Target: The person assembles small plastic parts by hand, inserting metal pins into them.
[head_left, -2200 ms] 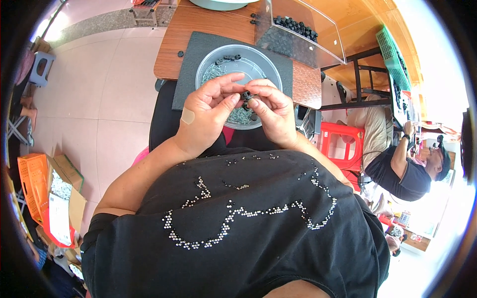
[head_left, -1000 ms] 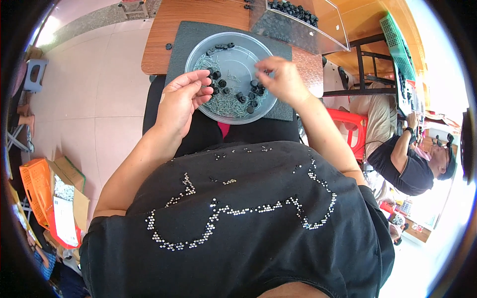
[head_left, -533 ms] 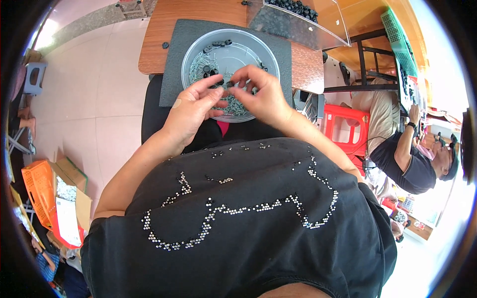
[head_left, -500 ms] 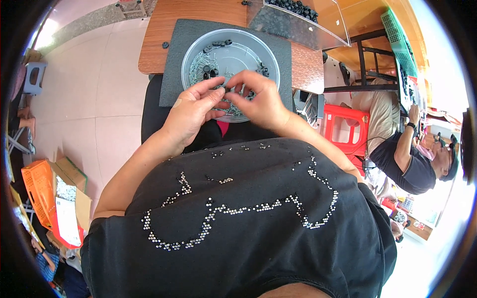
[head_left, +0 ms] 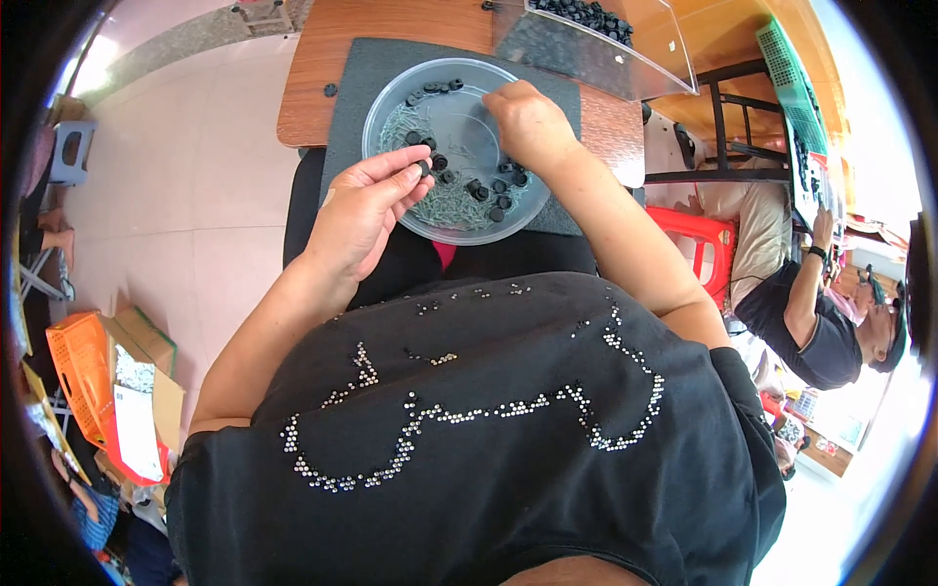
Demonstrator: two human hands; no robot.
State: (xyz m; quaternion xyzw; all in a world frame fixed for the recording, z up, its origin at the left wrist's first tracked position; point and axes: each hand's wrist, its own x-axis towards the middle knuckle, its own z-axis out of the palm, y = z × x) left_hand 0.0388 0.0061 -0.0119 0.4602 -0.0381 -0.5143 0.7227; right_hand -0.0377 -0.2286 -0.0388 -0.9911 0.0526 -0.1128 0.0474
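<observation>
My left hand (head_left: 363, 200) is closed, pinching a small round black part (head_left: 423, 168) between thumb and fingertips, over the near left of a translucent grey basin (head_left: 467, 115). Inside the basin lie a heap of thin silvery pins or screws (head_left: 445, 212) and several loose black round parts (head_left: 479, 188). Over the far right side of the basin is my right hand (head_left: 531, 119), its fingers bent together and its back turned up. Whatever its fingertips hold, if anything, is hidden.
The basin rests on a dark mat (head_left: 350, 127) on a wooden table (head_left: 313, 107). A clear bin (head_left: 586, 63) of black parts stands at the far right. A red stool (head_left: 723, 234) and a seated co-worker (head_left: 811, 322) are to the right. An orange crate (head_left: 78, 361) stands at left.
My right hand has moved away from my left, up and to the right across the basin. The left hand has shifted slightly left and down, and the black part in it now shows.
</observation>
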